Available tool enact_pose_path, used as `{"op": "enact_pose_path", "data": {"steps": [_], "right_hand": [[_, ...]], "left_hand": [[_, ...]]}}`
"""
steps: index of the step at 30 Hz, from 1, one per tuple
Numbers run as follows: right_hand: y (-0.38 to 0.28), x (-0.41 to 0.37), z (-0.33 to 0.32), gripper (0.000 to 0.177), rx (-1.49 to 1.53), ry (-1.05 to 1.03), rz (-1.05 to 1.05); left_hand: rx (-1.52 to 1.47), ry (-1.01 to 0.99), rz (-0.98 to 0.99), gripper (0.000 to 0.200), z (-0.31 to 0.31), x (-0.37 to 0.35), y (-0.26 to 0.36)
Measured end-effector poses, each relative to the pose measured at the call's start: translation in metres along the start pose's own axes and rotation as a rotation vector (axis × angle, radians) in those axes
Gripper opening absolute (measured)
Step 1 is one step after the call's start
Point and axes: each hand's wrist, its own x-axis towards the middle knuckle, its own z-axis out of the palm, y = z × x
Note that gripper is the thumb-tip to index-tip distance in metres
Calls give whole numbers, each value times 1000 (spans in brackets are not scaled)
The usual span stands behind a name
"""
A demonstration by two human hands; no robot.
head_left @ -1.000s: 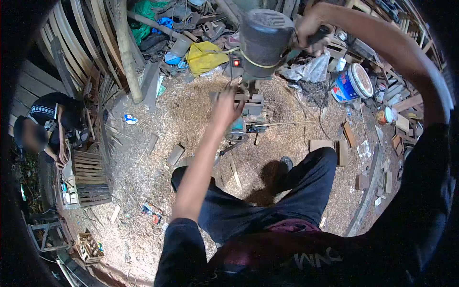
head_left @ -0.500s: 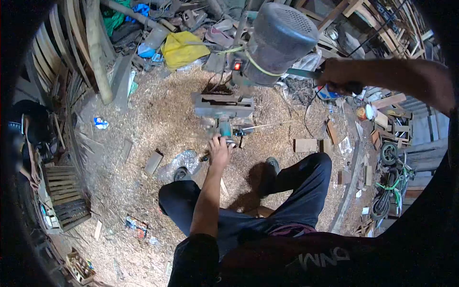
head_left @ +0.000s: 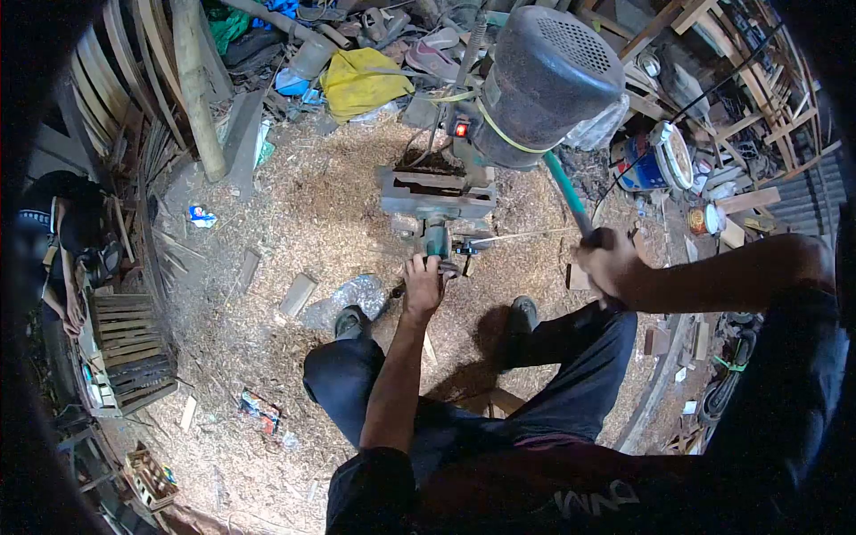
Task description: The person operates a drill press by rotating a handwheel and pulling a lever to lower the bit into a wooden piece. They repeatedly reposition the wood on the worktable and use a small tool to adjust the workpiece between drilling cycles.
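Observation:
A large machine with a grey ribbed motor and a lit red switch stands ahead of me, above a metal base. My right hand is closed around a long green lever that slopes down from the machine. My left hand rests with bent fingers on a green part with a rounded metal end, in front of the base. A thin light rod sticks out to the right of that part.
Wood shavings cover the floor. Another person is at the far left beside a slatted wooden crate. A yellow cloth lies at the back, a blue bucket at the right. Small wood blocks are scattered about.
My right hand has come down and towards me with the lever, which now slopes downward. The whole view has shifted a little to the right. My left hand stays at the green part.

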Motion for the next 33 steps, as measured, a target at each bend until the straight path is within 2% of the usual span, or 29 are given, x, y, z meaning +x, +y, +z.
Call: {"op": "enact_pose_path", "data": {"steps": [1, 4, 7, 8, 9, 11, 13, 14, 15, 20, 21, 22, 24, 25, 26, 27, 28, 31, 33], "right_hand": [[17, 13, 9, 34, -9, -43, -16], [81, 45, 62, 37, 84, 124, -259], [89, 52, 86, 34, 150, 194, -434], [93, 46, 94, 33, 192, 218, -474], [96, 48, 101, 30, 303, 149, -409], [92, 41, 101, 29, 107, 199, -362], [109, 54, 119, 29, 145, 268, -465], [114, 61, 128, 32, 89, 348, -476], [114, 62, 132, 32, 104, 336, -454], [126, 69, 148, 39, 120, 323, -404], [122, 69, 158, 40, 161, 294, -386], [136, 94, 181, 45, 162, 418, -514], [163, 109, 224, 46, 143, 437, -525], [157, 121, 210, 47, 123, 488, -559], [156, 119, 206, 37, 225, 369, -479], [153, 110, 210, 37, 254, 346, -444], [148, 112, 210, 37, 288, 345, -418], [154, 135, 224, 36, 303, 410, -445], [158, 154, 240, 34, 307, 411, -454]], "left_hand": [[13, 4, -11, 38, 4, -3, -3], [22, 9, -48, 41, 11, 1, -5], [61, -60, -98, 39, -2, 1, 9], [-17, -31, -78, 38, -3, 1, 10], [9, -34, -66, 38, -1, 2, 8], [61, -44, -41, 37, 2, 3, 7], [48, -104, 10, 35, -8, 7, 9], [45, -140, 16, 36, -14, 6, 12], [41, -157, 24, 36, -17, 10, 14], [-28, -123, -55, 40, -15, 10, 21], [37, 36, 114, 38, 10, 9, -5], [-24, 68, 56, 36, 5, 17, -6], [-156, 168, -46, 29, 18, 11, 5], [-192, 157, -79, 29, 19, 29, 16], [-226, 139, -127, 30, 15, 29, 23], [-252, 123, -196, 30, 10, 16, 24], [-499, 143, -292, 31, 24, 17, 17], [-155, 236, -181, 29, 30, 17, 13], [-71, 258, -137, 28, 27, 16, 15]]}}
